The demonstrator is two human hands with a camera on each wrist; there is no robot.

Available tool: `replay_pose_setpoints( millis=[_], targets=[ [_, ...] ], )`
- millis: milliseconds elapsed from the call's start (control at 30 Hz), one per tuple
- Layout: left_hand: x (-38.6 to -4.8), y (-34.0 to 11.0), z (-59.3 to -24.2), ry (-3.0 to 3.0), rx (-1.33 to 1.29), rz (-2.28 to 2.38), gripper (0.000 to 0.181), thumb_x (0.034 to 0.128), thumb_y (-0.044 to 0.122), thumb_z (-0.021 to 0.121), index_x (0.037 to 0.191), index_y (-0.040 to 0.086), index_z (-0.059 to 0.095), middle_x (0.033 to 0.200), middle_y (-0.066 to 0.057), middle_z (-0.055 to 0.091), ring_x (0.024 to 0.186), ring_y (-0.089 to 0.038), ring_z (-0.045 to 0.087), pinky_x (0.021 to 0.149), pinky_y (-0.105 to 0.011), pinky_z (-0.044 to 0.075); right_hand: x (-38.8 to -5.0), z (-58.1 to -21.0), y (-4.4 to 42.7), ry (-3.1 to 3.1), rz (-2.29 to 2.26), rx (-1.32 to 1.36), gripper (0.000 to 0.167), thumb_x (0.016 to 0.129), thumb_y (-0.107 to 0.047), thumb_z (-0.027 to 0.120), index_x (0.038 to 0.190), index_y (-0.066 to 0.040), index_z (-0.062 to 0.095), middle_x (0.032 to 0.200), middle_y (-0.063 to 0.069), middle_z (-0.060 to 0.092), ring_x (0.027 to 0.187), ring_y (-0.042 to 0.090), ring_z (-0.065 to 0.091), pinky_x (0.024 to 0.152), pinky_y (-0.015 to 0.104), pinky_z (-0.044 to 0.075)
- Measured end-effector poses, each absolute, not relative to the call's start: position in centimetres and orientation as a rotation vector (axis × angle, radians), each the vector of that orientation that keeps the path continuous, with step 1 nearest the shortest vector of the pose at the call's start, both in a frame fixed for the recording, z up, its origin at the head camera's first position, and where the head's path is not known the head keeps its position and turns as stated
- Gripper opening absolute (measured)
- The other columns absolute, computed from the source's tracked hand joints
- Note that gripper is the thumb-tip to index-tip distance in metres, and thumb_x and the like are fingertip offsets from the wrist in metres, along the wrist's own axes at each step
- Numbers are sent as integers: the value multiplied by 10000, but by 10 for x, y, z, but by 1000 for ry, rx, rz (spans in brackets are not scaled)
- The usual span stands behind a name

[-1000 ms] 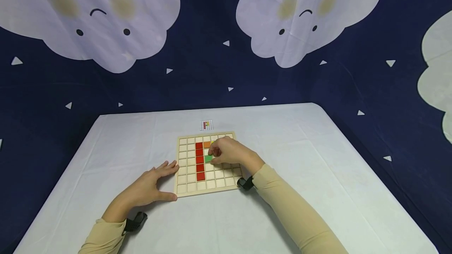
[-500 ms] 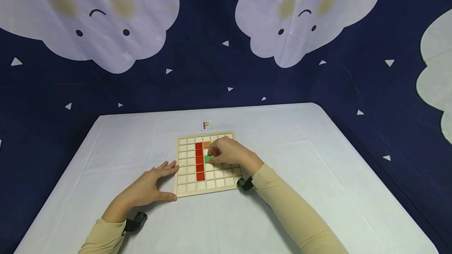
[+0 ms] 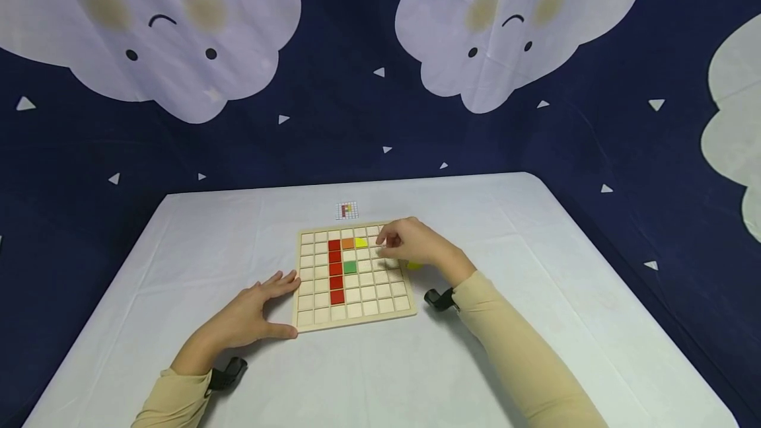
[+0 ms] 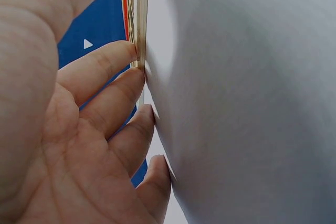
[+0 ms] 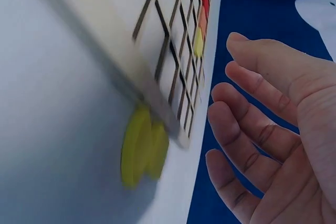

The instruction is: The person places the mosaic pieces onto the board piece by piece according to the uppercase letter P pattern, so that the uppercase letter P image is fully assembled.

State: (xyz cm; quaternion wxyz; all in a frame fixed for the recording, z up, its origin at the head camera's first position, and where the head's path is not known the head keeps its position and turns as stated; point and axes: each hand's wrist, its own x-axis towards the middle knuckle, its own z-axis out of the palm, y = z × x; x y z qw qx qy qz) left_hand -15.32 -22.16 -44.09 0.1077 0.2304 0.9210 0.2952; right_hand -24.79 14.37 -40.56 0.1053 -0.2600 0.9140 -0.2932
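A wooden grid board (image 3: 321,315) lies on the table. It bears a column of red square tiles (image 3: 335,269), an orange tile (image 3: 347,244), a yellow piece (image 3: 361,242) and a green tile (image 3: 349,267). My left hand (image 3: 252,309) touches the board's left edge, fingertips and thumb spread along it; in the left wrist view the fingers (image 4: 113,98) meet the wooden side. Above the board's right part hovers my right hand (image 3: 416,243), its fingers loosely bent and nothing between them. Two yellow pieces (image 5: 136,148) sit beside the board's right edge, mostly hidden by this hand in the head view.
A small card (image 3: 347,211) printed with a coloured grid lies behind the board. White cloth covers the table (image 3: 535,249). Behind the table hangs a dark blue backdrop (image 3: 345,84) with white clouds and small triangles.
My right hand has let go of the green tile and moved right, uncovering the yellow piece on the board. The green tile lies beside the red column. My left hand keeps its place.
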Motion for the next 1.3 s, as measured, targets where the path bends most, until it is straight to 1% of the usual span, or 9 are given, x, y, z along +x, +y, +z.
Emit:
replay_pose_setpoints(
  millis=[100, 267, 467, 800, 1300],
  targets=[
    [-154, -222, -441, 2710, 678, 867, 972, 766, 448, 957, 1561, 57, 559, 1700, -170, 431, 1601, -512, 303, 1262, -772, 219, -247, -403, 156, 2692, -870, -729, 178, 978, -223, 800, 1097, -91, 797, 889, -6, 749, 780, 108, 634, 716, 253, 549],
    [-154, -222, -443, 2713, 679, 862, 973, 764, 452, 957, 1560, 57, 560, 1698, -172, 432, 1600, -512, 305, 1260, -773, 222, -243, -405, 173, 2687, -866, -704, 114, 945, -184, 823, 1021, -107, 785, 840, -20, 731, 734, 101, 612, 684, 249, 531],
    [-153, -223, -442, 2718, 691, 848, 965, 775, 466, 947, 1562, 64, 560, 1694, -180, 437, 1593, -515, 319, 1250, -782, 237, -236, -410, 187, 2668, -827, -655, 124, 882, -158, 879, 954, -134, 780, 809, -35, 717, 731, 100, 615, 700, 255, 534],
    [-153, -223, -443, 2723, 697, 841, 965, 778, 477, 943, 1562, 65, 560, 1694, -180, 436, 1592, -512, 323, 1248, -783, 242, -229, -418, 201, 2679, -788, -638, 197, 846, -170, 924, 964, -143, 768, 834, -49, 705, 770, 100, 599, 737, 261, 525],
    [-154, -222, -441, 2717, 687, 847, 966, 779, 464, 946, 1565, 60, 555, 1697, -183, 430, 1598, -509, 312, 1256, -780, 224, -228, -425, 207, 2675, -854, -687, 181, 859, -156, 912, 966, -144, 767, 856, -50, 720, 787, 92, 614, 733, 240, 546]
  ],
)
